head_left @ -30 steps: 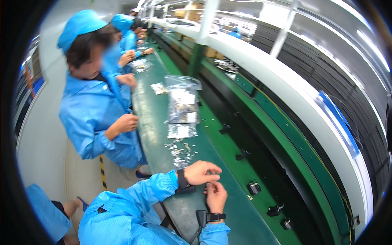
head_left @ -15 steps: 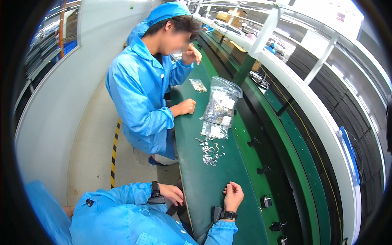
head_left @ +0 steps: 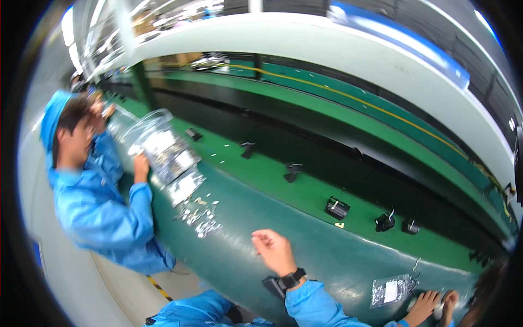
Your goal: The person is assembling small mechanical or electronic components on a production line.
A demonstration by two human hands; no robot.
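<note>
Here's deep green across the tabletop (head_left: 327, 253), then a brighter green strip (head_left: 306, 199) beyond its far edge, dotted with black parts (head_left: 338, 208)! Silvery-white bits (head_left: 206, 228) lie toward the left edge. Closest in, a blue sleeve (head_left: 316, 303) meets a black wristband (head_left: 293, 278); over there, blue coat (head_left: 103, 219), blue cap (head_left: 53, 117), and yellow-and-black stripes on the floor tape (head_left: 158, 288).

Right hand (head_left: 274, 253) flanked over the bench (head_left: 245, 210)!

To its left, loose parts (head_left: 201, 218) are spread before the overlapping bags (head_left: 171, 158); to its right, another bag (head_left: 391, 291) is laid beside a co-worker's hands (head_left: 424, 308). Beyond the bench, small blocks (head_left: 338, 207) are lined along the ledge (head_left: 267, 174).
</note>
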